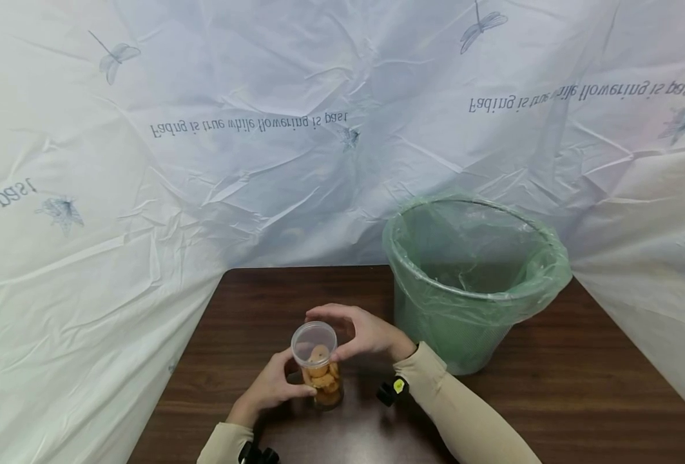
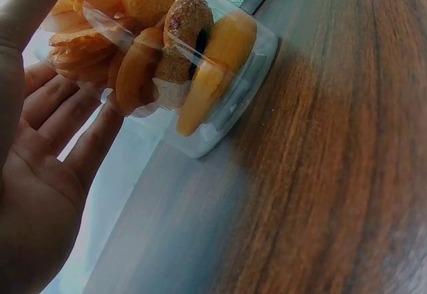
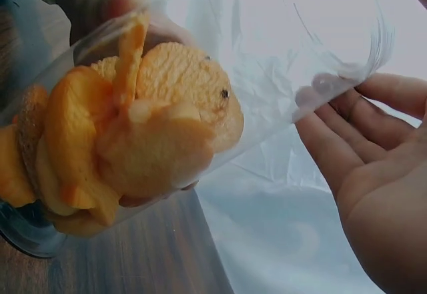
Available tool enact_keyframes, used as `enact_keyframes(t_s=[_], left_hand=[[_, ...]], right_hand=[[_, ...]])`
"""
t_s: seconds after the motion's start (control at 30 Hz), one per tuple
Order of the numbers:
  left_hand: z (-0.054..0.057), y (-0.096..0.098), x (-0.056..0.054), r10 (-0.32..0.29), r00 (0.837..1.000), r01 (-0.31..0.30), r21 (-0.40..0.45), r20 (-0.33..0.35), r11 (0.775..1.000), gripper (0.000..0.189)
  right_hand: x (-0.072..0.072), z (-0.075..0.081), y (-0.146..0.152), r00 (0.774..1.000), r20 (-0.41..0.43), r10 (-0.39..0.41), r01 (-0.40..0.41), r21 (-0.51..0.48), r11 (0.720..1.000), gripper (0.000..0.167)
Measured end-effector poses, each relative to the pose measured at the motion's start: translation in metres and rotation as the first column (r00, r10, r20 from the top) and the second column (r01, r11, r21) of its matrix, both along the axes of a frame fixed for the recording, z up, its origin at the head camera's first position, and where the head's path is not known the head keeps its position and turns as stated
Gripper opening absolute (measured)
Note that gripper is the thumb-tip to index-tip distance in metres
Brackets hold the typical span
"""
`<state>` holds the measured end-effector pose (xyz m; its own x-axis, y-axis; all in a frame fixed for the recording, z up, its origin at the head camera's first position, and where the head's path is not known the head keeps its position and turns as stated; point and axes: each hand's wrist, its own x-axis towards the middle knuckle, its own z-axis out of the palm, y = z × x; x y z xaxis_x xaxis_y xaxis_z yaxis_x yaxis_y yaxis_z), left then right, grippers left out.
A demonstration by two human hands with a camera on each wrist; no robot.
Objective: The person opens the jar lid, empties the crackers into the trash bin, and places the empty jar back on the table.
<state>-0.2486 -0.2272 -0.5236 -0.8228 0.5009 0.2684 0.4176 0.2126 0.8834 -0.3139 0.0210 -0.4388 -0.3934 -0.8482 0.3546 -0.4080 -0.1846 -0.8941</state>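
Observation:
A clear plastic jar (image 1: 321,367) of cookies stands upright on the table in the head view, close over the wood. My left hand (image 1: 272,384) grips its side, thumb in front and fingers behind. At its upper end, my right hand (image 1: 371,332) holds the clear lid (image 1: 313,342), thumb on the near right edge and fingers reaching round the far side. Several golden cookies (image 3: 160,141) fill the lower part of the jar. In the left wrist view, a ring-shaped cookie (image 2: 187,24) with a grainy crust shows near the jar's base, with the left palm beside it.
A mesh bin (image 1: 458,335) lined with a green plastic bag stands right of the hands, near the right forearm. Behind the dark wooden table (image 1: 551,386) hangs a white printed sheet (image 1: 249,174), which also runs along both sides.

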Motion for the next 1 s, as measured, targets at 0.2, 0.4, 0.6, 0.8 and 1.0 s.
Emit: enact_keyframes(t_s=[0.2,0.4,0.6,0.8,1.0], left_hand=[[0.002,0.000,0.000,0.004,1.000,-0.004,-0.007,0.006,1.000,0.065],[0.003,0.000,0.002,0.002,1.000,-0.002,-0.004,0.007,1.000,0.066],[0.002,0.000,0.002,0.005,1.000,-0.005,0.001,0.006,1.000,0.066],[-0.002,-0.001,0.000,0.001,1.000,-0.001,0.003,-0.019,1.000,0.066],[-0.002,-0.001,0.000,-0.006,1.000,0.006,0.009,-0.008,1.000,0.066]], right_hand=[[0.006,0.005,0.002,0.994,-0.091,-0.052,0.049,-0.034,0.998,0.077],[0.014,0.009,0.003,0.985,-0.145,-0.096,0.091,-0.037,0.995,0.076],[0.020,0.010,0.005,0.969,-0.184,-0.163,0.156,-0.048,0.987,0.075],[0.025,0.009,0.007,0.955,-0.208,-0.211,0.202,-0.065,0.977,0.075],[0.032,0.009,0.008,0.948,-0.172,-0.266,0.256,-0.081,0.963,0.075]])
